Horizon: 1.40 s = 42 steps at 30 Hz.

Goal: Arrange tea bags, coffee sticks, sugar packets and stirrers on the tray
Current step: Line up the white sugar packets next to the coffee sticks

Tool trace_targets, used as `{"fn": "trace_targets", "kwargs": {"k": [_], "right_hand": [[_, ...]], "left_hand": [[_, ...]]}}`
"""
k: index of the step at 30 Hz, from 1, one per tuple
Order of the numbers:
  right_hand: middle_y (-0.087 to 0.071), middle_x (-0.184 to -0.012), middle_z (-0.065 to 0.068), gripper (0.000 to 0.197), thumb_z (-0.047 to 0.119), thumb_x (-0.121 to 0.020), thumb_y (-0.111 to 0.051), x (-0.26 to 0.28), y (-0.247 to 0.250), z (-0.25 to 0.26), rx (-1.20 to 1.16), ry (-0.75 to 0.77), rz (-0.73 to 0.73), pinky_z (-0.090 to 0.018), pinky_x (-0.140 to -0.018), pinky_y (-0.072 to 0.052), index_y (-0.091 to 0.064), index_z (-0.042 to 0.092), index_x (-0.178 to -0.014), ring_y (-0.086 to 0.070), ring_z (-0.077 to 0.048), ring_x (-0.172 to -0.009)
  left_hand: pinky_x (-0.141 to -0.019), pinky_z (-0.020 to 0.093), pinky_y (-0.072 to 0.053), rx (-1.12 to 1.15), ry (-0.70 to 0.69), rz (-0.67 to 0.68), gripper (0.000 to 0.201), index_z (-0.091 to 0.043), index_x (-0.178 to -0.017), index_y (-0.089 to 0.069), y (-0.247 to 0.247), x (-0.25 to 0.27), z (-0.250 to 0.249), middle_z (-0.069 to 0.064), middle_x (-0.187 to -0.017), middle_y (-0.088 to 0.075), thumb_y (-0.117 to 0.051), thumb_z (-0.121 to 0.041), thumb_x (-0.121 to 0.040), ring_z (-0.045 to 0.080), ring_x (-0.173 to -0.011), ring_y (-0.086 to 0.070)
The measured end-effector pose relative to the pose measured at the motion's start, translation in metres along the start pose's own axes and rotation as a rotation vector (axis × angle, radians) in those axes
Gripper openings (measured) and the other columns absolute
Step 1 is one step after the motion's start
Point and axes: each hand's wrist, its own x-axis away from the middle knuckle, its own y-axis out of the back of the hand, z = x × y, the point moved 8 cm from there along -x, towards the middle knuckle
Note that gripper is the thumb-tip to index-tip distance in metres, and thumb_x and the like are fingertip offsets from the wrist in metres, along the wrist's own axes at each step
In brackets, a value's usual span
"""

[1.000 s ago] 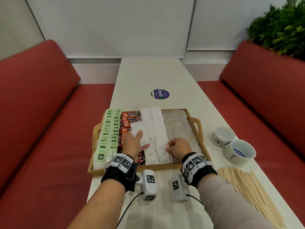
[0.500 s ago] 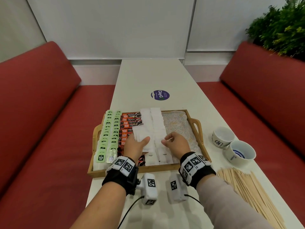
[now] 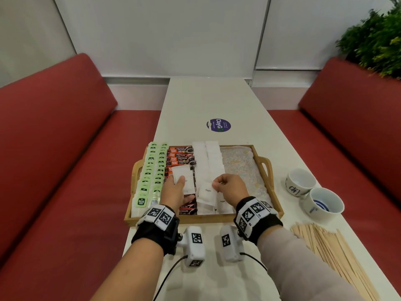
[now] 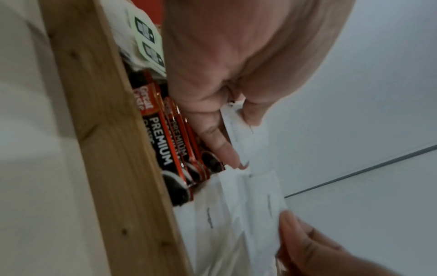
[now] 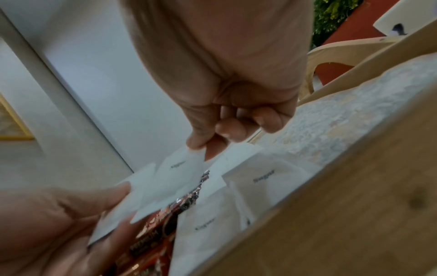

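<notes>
**Right hand lifts one sugar packet off the left hand's stack**

Since a second ago the right hand [image 3: 230,187] has risen from the sugar rows and now pinches a single sugar packet [image 3: 207,192] by its corner between thumb and forefinger, its other fingers curled in. The left hand [image 3: 174,190] has drawn slightly back toward the person and grips a small stack of sugar packets [image 3: 183,177], thumb on top and fingers beneath, above the coffee sticks [image 3: 181,158].

Nearest on the bench [image 3: 208,101], to the right, lie the wooden stirrers [image 3: 332,250], outside the tray [image 3: 270,187]. Inside it, from left: green tea bags [image 3: 152,170] in two columns, the coffee sticks, then two columns of white sugar packets [image 3: 211,159]; the tray's right part shows bare lining. Right of the tray stand two cups [image 3: 312,192], touching. Farther along the bench is a round purple sticker [image 3: 218,125].
</notes>
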Motion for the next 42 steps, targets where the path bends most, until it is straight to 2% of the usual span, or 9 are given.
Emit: {"fn": "trace_targets", "kwargs": {"k": [7, 12, 16, 19, 26, 28, 32, 36, 42], "right_hand": [[-0.059, -0.072, 0.008, 0.014, 0.018, -0.086, -0.066, 0.001, -0.019, -0.007, 0.267, 0.014, 0.093, -0.023, -0.068, -0.043, -0.06, 0.022, -0.074, -0.056, -0.011, -0.072], [-0.064, -0.078, 0.004, 0.023, 0.022, -0.084, -0.068, 0.001, -0.021, -0.009, 0.327, 0.01, 0.079, -0.027, -0.073, -0.05, -0.057, 0.028, -0.065, -0.061, -0.015, -0.079], [-0.064, -0.078, 0.003, 0.012, 0.024, -0.079, -0.072, 0.002, -0.021, -0.008, 0.352, 0.004, 0.076, -0.028, -0.07, -0.051, -0.061, 0.024, -0.074, -0.063, -0.017, -0.079], [-0.061, -0.085, 0.002, 0.02, 0.031, -0.076, -0.075, 0.002, -0.021, -0.008, 0.404, 0.005, 0.06, -0.026, -0.066, -0.045, -0.059, 0.024, -0.087, -0.061, -0.017, -0.08], [-0.065, -0.089, 0.001, 0.02, 0.033, -0.09, -0.061, -0.015, -0.011, 0.019, 0.077, 0.065, 0.021, -0.03, -0.077, -0.047, -0.067, 0.015, -0.096, -0.06, -0.015, -0.082], [-0.064, -0.077, 0.001, 0.02, 0.03, -0.091, -0.06, -0.023, -0.014, 0.029, 0.047, 0.078, 0.063, -0.03, -0.074, -0.046, -0.069, 0.013, -0.085, -0.056, -0.012, -0.069], [-0.048, -0.057, -0.001, 0.039, 0.024, -0.086, -0.067, -0.042, -0.016, 0.036, 0.033, 0.046, 0.057, -0.035, -0.066, -0.046, -0.048, 0.016, -0.054, -0.048, -0.02, -0.059], [-0.046, -0.055, -0.001, 0.04, 0.017, -0.092, -0.059, -0.063, -0.009, 0.038, -0.02, 0.005, 0.032, -0.025, -0.051, -0.037, -0.04, 0.014, -0.058, -0.05, -0.017, -0.048], [-0.05, -0.054, -0.004, 0.033, 0.006, -0.091, -0.053, -0.11, -0.004, 0.04, 0.084, -0.059, 0.017, -0.025, -0.052, -0.041, -0.042, 0.013, -0.06, -0.056, -0.016, -0.049]], "left_hand": [[-0.059, 0.031, -0.058, 0.024, -0.02, -0.061, 0.016, -0.016, -0.114, -0.052, 0.012, 0.002, -0.003, 0.009, -0.111, -0.061, -0.045, -0.019, -0.1, 0.03, -0.101, -0.063], [-0.055, 0.029, -0.058, 0.009, -0.016, -0.062, 0.013, -0.019, -0.109, -0.053, 0.012, 0.002, -0.001, 0.012, -0.113, -0.062, -0.045, -0.02, -0.1, 0.032, -0.101, -0.064], [-0.057, 0.03, -0.059, 0.034, -0.002, -0.037, 0.019, -0.015, -0.117, -0.051, 0.006, 0.003, -0.001, 0.014, -0.117, -0.06, -0.044, -0.017, -0.099, 0.031, -0.102, -0.063], [-0.056, 0.03, -0.058, 0.064, 0.019, 0.002, 0.022, -0.015, -0.118, -0.051, -0.001, 0.003, 0.0, 0.015, -0.12, -0.059, -0.042, -0.011, -0.098, 0.034, -0.106, -0.062], [-0.068, 0.031, -0.06, 0.0, -0.057, 0.071, 0.017, -0.016, -0.11, -0.056, -0.019, -0.004, -0.024, 0.008, -0.114, -0.063, -0.05, -0.008, -0.096, 0.029, -0.101, -0.064], [-0.069, 0.031, -0.059, -0.011, -0.073, 0.094, 0.018, -0.015, -0.109, -0.058, -0.027, -0.007, -0.033, 0.007, -0.107, -0.066, -0.054, -0.006, -0.094, 0.028, -0.097, -0.066], [-0.063, 0.027, -0.058, -0.016, -0.094, 0.111, 0.02, -0.012, -0.111, -0.059, -0.037, -0.021, -0.045, 0.005, -0.099, -0.067, -0.057, -0.005, -0.093, 0.026, -0.088, -0.067], [-0.066, 0.031, -0.059, 0.002, -0.068, 0.046, 0.019, -0.012, -0.115, -0.054, -0.036, -0.041, -0.049, 0.011, -0.107, -0.064, -0.042, -0.017, -0.101, 0.026, -0.082, -0.069], [-0.06, 0.031, -0.058, 0.012, -0.076, -0.024, 0.018, -0.018, -0.109, -0.05, -0.021, -0.06, -0.052, 0.009, -0.104, -0.064, -0.033, -0.017, -0.102, 0.021, -0.077, -0.069]]}}
